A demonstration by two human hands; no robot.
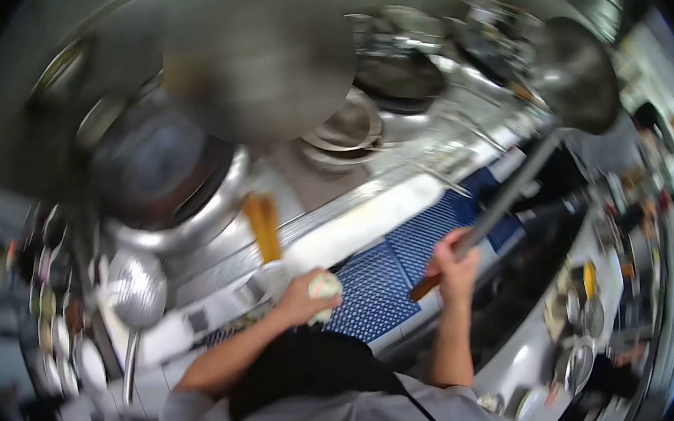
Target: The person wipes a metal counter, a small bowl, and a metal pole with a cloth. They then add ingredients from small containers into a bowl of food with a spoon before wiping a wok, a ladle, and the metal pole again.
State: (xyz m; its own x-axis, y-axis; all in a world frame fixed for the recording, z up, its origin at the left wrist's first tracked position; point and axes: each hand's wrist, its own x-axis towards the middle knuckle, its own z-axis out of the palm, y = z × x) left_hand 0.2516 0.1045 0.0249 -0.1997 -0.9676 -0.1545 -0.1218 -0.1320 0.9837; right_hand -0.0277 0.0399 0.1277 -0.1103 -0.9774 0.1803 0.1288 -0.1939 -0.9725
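Note:
My left hand (301,297) is closed around a crumpled whitish cloth (324,287), close in front of my body. My right hand (454,268) grips the wooden end of a long-handled metal ladle (573,78). The ladle slants up to the right, with its large round bowl raised at the far end. Just beyond my left hand stands a yellow-brown wooden piece (261,226), whose kind I cannot make out. A big, round grey metal thing (258,60) fills the upper middle, blurred.
A dark wok (158,167) sits on the range at left. Nearby lies a round perforated skimmer (137,286). Metal bowls (343,129) and another dark pan (399,79) stand farther back. Blue matting (369,288) covers the floor. A person in grey (603,151) is at right.

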